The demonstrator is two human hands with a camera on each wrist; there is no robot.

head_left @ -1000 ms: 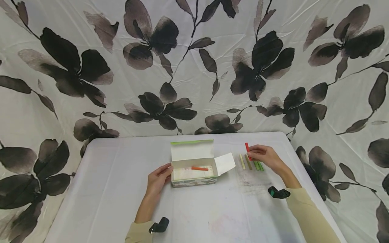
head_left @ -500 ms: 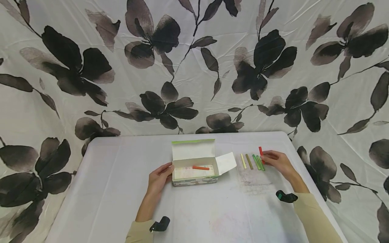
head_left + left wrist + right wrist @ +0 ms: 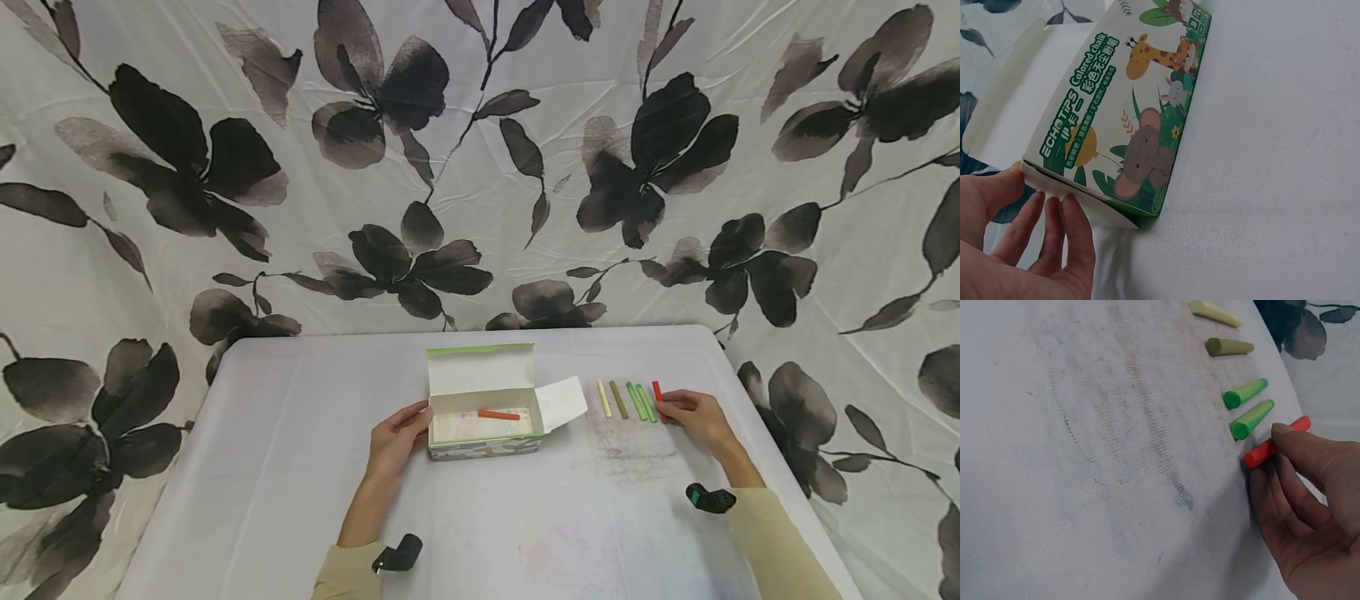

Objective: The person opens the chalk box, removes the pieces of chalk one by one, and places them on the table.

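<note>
At the middle back of the table stands an opened coloured chalk box (image 3: 486,450), its lid up and a side flap out to the right. My left hand (image 3: 393,437) holds its left end, thumb at the top edge and fingertips against the end panel in the left wrist view. One orange chalk stick (image 3: 498,415) lies inside. My right hand (image 3: 1310,506) pinches a red chalk stick (image 3: 1263,452) between thumb and fingers, close over the table beside two green chalk sticks (image 3: 1252,420). Left of those, an olive chalk stick (image 3: 618,400) and a pale yellow chalk stick (image 3: 604,399) continue the row.
The white-covered table (image 3: 300,433) carries faint chalk smudges (image 3: 630,454) in front of the row. Behind it hangs a floral cloth (image 3: 465,167). The table's right edge runs just beyond my right hand.
My right hand has moved right and down with the red chalk stick, from above the row to its right end. My left hand has stayed at the box.
</note>
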